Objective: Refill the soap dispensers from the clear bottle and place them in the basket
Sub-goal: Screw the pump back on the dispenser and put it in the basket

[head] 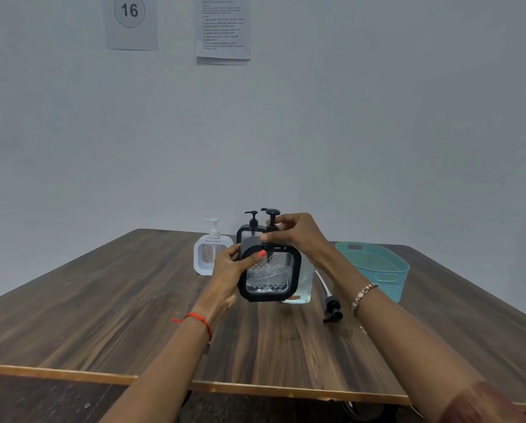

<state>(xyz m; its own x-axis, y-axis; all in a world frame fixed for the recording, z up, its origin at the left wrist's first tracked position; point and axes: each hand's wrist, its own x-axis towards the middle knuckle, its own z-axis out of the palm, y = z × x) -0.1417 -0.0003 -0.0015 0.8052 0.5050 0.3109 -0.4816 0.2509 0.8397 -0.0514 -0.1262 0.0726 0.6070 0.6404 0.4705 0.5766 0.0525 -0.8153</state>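
A black-framed soap dispenser (269,274) with a clear patterned window is held above the table, tilted toward me. My left hand (231,270) grips its left side. My right hand (295,236) pinches its black pump head (272,218) at the neck on top. Behind it stands a second black dispenser (252,225), mostly hidden. A white dispenser (210,251) stands to the left. The clear bottle (302,285), with a little liquid at the bottom, is partly hidden behind the held dispenser. The teal basket (377,270) stands empty at the right.
A loose black pump with a white tube (331,306) lies on the wooden table (103,315) between the clear bottle and the basket. A wall with two paper sheets rises behind the table. The table's front edge runs close to me.
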